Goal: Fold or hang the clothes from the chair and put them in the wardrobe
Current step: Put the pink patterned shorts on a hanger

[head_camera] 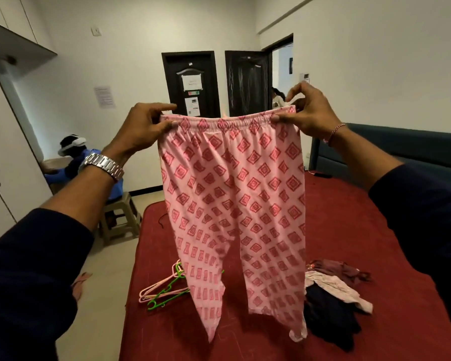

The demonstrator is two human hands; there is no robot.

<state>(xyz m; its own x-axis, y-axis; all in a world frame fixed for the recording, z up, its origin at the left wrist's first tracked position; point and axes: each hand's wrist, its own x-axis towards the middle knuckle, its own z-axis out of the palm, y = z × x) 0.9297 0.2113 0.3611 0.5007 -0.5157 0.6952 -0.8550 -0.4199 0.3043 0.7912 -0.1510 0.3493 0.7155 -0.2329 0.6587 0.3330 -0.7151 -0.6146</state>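
Both hands are raised at chest height, and a pair of pink trousers point(232, 204) is held up between them by the elastic waistband. The left hand point(141, 126) pinches the waistband's left end between thumb and curled fingers; a silver metal watch point(104, 164) is worn on that wrist. The right hand point(307, 113) pinches the waistband's right end in the same way, and a thin red thread bracelet point(335, 132) is seen on its wrist. Dark sleeves cover both forearms.

The trousers are printed with dark pink diamond shapes and hang straight down, both legs side by side, above a bed covered in a dark red sheet point(349, 230). On the sheet, to the left of the legs, pink and green plastic hangers point(164, 290) are lying in a loose heap. To the right, a pile of clothes point(333, 295) is lying, with maroon, pale pink and dark pieces mixed together.

Two dark doors point(190, 82) are set in the far wall, and sheets of paper are stuck on the left one; the writing is too small to be read. Another sheet point(104, 96) is fixed to the wall further left, also unreadable. White wardrobe doors point(0, 152) are seen at the left edge. A second person point(89, 162) in blue is seated on a stool point(120, 217) beside them.
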